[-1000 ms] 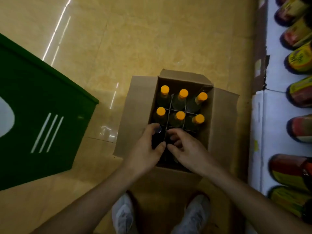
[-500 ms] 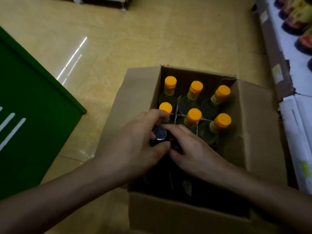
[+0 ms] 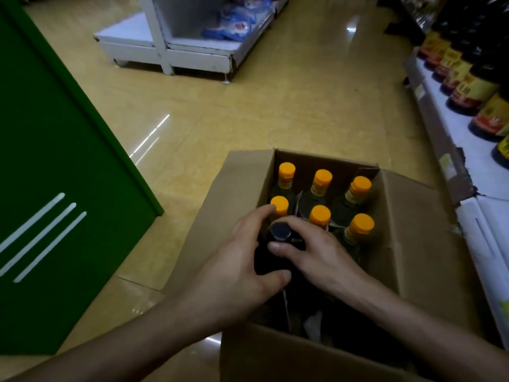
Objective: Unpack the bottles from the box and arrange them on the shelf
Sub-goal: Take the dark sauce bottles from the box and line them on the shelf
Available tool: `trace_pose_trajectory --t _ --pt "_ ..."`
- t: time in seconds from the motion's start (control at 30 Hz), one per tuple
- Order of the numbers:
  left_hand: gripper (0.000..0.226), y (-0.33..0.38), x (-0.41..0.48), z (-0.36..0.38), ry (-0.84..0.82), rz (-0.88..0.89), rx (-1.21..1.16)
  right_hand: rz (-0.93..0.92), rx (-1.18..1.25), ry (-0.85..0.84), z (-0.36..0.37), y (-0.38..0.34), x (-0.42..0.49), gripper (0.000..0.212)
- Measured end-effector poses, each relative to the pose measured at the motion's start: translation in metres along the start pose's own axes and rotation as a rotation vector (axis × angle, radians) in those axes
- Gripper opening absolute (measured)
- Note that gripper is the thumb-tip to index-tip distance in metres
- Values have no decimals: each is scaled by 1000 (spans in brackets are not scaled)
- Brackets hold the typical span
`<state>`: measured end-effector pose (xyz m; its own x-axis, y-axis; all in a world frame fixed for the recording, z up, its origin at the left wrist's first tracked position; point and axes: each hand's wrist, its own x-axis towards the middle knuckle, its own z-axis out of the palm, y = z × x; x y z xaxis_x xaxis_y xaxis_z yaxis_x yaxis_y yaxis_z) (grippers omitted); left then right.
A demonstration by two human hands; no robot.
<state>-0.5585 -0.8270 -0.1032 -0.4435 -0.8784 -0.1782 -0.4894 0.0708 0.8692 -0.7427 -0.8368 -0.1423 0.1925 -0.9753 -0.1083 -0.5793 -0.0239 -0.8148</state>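
Now our left hand (image 3: 242, 260) and right hand (image 3: 322, 257) both clasp the dark bottle (image 3: 281, 232), raised higher out of the box (image 3: 421, 244) than before; shelving comes next.

Shop aisle, stocked shelf (image 3: 451, 128), display stand (image 3: 192, 55)

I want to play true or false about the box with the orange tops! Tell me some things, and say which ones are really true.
1. Six orange caps show in the box. True.
2. The left hand and the right hand both hold the dark-capped bottle. True.
3. The box is closed. False: its flaps are folded open.
4. The box stands on a table. False: it stands on the floor.
5. The shelf on the right is bare. False: labelled bottles stand on it.
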Motion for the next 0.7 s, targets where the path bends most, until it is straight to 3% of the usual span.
trace_pose_trajectory --t 0.13,0.3,0.43,0.7 --pt "109 1 1 5 -20 -12 -159 -106 44 117 -22 -25 -9 26" --pt "92 15 9 4 -12 26 -240 -252 169 197 -54 -64 -21 23" --pt "81 18 20 1 -19 28 -270 -300 265 179 -69 -79 -22 27" --pt "67 18 20 -7 -230 -27 -371 -321 660 75 -78 -85 -18 38"
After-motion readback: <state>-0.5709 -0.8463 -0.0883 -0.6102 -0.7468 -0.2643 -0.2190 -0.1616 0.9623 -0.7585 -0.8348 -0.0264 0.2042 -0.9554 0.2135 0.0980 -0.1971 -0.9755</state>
